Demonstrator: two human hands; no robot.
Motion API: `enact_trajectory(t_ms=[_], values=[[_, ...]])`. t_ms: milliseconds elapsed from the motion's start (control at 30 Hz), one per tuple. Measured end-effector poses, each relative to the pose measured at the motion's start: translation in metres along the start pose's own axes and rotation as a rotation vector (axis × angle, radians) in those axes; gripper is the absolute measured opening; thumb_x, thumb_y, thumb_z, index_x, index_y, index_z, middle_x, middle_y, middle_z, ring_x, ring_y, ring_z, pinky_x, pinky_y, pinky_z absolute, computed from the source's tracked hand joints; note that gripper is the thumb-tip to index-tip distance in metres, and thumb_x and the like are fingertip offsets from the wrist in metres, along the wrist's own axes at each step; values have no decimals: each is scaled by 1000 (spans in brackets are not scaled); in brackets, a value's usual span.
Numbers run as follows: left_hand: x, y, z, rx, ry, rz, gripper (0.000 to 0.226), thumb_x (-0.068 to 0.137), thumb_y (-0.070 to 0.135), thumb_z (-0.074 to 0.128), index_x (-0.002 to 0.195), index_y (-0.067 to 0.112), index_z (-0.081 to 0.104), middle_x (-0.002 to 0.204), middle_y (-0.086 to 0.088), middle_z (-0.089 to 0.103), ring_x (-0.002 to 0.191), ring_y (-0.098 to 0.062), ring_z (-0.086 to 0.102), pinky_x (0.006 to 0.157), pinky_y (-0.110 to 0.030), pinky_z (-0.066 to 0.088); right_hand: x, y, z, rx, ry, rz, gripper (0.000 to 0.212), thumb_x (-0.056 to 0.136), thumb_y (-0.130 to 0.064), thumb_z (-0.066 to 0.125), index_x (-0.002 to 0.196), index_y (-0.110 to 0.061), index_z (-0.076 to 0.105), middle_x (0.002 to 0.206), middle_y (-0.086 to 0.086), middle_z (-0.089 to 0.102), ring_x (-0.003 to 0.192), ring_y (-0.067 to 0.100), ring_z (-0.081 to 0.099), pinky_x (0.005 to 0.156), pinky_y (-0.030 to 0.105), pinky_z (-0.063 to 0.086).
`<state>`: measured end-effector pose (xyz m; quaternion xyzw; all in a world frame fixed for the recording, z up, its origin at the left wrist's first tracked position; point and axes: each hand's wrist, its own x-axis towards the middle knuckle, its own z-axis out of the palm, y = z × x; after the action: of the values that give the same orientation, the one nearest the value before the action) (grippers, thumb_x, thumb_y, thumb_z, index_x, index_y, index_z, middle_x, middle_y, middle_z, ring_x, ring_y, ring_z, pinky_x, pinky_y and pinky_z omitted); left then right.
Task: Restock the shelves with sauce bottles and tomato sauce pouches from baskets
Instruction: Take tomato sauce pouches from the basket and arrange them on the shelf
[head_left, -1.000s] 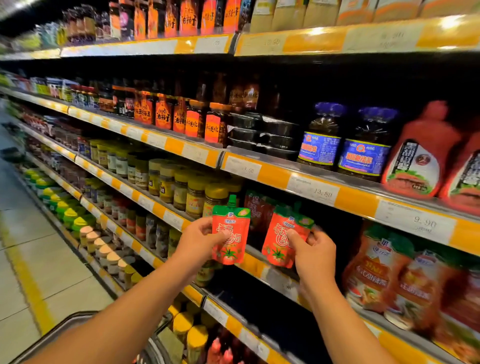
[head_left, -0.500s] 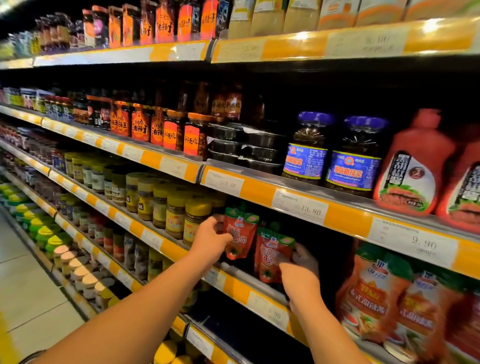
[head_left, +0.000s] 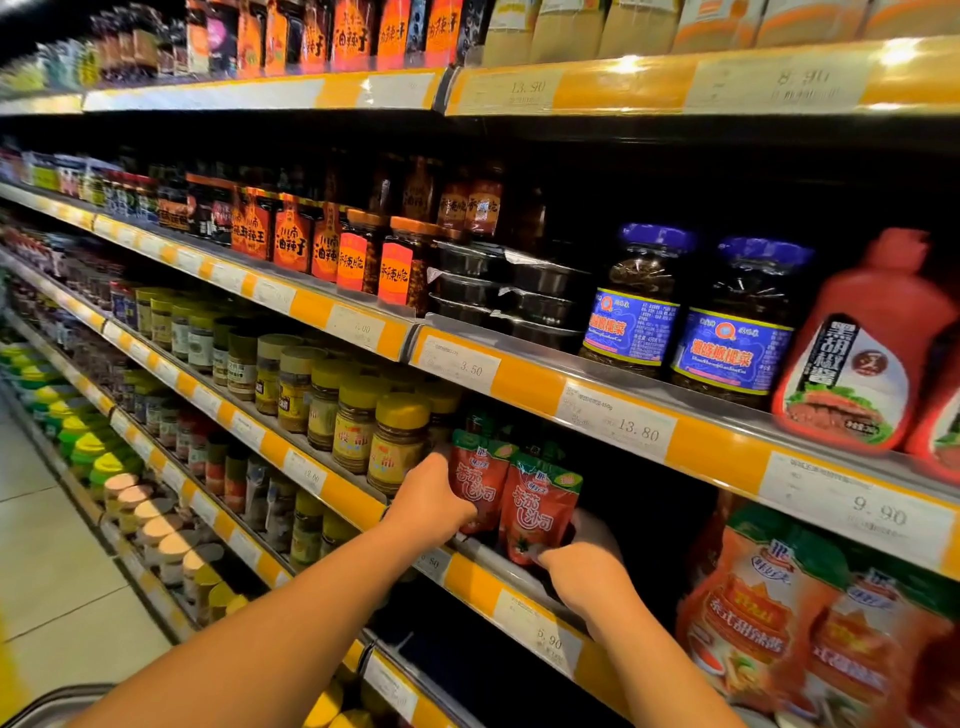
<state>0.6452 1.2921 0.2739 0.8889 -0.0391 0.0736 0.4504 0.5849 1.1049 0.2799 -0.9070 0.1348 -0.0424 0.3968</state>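
Two red tomato sauce pouches with green tops stand upright on the middle shelf (head_left: 519, 574), just behind its yellow price rail. My left hand (head_left: 434, 501) grips the left pouch (head_left: 475, 480) by its left side. My right hand (head_left: 584, 566) holds the right pouch (head_left: 540, 506) at its bottom edge, fingers curled under it. The two pouches touch side by side. Their lower parts are partly hidden by my hands.
Yellow-lidded jars (head_left: 397, 441) stand right beside the left pouch. Large orange-red sauce pouches (head_left: 769, 623) fill the shelf to the right, with a dark gap between. A red squeeze bottle (head_left: 862, 353) and blue-labelled jars (head_left: 631, 306) sit one shelf up. A basket rim (head_left: 57, 701) shows bottom left.
Both hands carried the pouches from in front of the shelf edge into the shelf and set them lower, side by side. The camera moved closer.
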Motion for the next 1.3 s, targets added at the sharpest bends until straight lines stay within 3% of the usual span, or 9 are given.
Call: enact_trajectory(t_ms=[100,300,500,567,667,733,933,1100,1300], values=[[2,3,0,52,24,-28,37,82,16,79,101,12,48,96,-5,58,82,-19,58,68,-36,54,0,-4,1,18,-16,23,59,84,-19,85,138,-17,59,132,4,68,120,26,64,103,37,50],[11,1,1,108,12,-58,25,87,9,71,87,11,46,90,-10,58,76,-25,53,65,-37,47,6,-9,9,-30,-22,23,49,89,-25,82,134,-18,64,131,2,69,118,25,65,101,36,48],[23,-9,4,216,-22,-60,8,89,7,61,86,6,54,87,-10,60,77,-28,58,77,-45,59,17,-14,14,-145,-46,-7,43,95,-27,74,135,-17,63,134,2,67,122,24,63,102,32,46],[25,-11,6,284,-37,-56,11,91,8,58,101,3,58,94,-11,58,80,-28,55,80,-44,58,21,-15,18,-158,-47,-18,43,96,-25,73,137,-18,61,136,2,66,125,24,61,103,32,45],[29,-12,11,377,-24,-25,51,94,10,55,142,-1,45,120,-17,60,98,-32,60,84,-39,55,27,-13,22,-177,-31,-33,44,97,-25,72,139,-19,61,138,1,65,126,24,60,104,34,45],[29,-12,12,429,-36,-25,53,96,10,53,146,0,41,123,-18,61,98,-32,61,83,-38,56,30,-11,21,-205,-25,-26,41,99,-27,68,139,-19,61,137,1,65,126,24,60,103,33,45],[31,-15,17,500,-25,-26,74,99,15,51,162,7,14,133,-20,58,112,-37,63,85,-44,58,42,2,23,-206,-6,-3,24,96,-37,71,114,-22,70,106,0,71,93,21,64,87,31,51],[35,-18,15,418,-10,20,44,100,27,61,138,10,47,129,-16,63,114,-38,62,86,-45,57,50,11,23,-195,47,-25,15,93,-40,74,89,-29,64,84,-8,67,76,13,61,76,29,51],[34,-17,14,445,-6,39,42,100,37,63,131,11,50,126,-16,64,114,-39,61,87,-44,55,53,12,27,-235,65,-32,22,94,-44,71,83,-29,58,76,-13,58,75,15,59,74,29,48]])
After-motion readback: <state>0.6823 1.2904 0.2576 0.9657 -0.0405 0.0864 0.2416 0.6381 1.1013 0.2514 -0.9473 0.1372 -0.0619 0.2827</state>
